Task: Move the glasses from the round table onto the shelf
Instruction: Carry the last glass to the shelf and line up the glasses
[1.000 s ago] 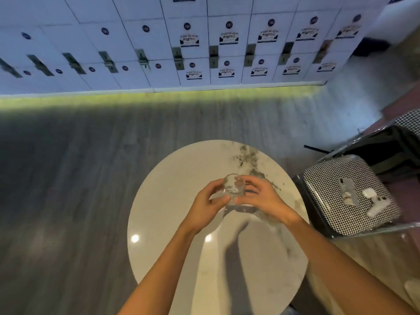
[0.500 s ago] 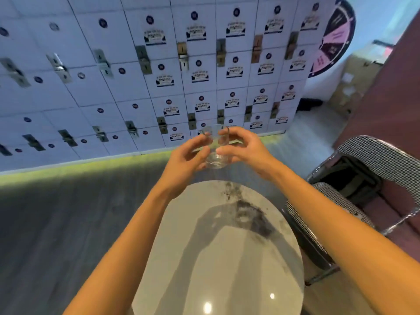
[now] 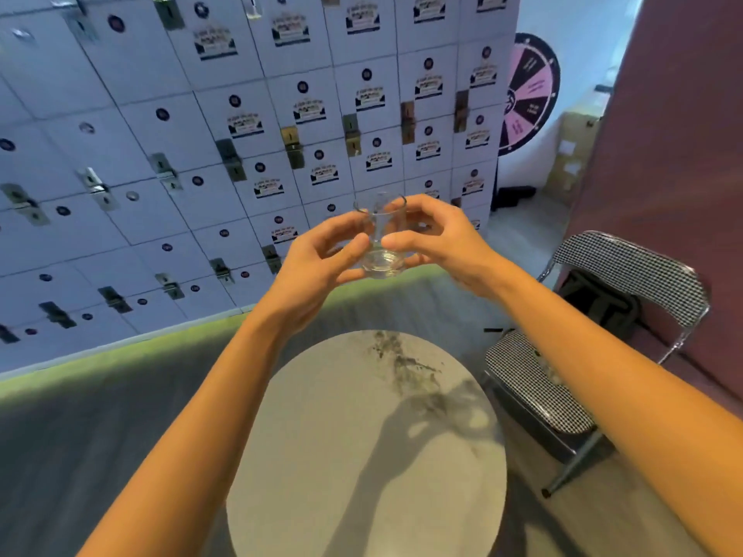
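Observation:
A small clear glass is held upright in the air, well above the far edge of the round marble table. My left hand grips it from the left with thumb and fingers. From the right, my right hand pinches its side near the base. The tabletop below shows only the shadows of my arms and a dark vein in the stone. No shelf is in view.
A wall of white lockers fills the background across a strip of grey floor. A houndstooth folding chair stands right of the table. A pink and black prize wheel and cardboard boxes are at the far right.
Both hands have lifted the glass off the table to chest height. The view has tilted up from the tabletop toward the lockers.

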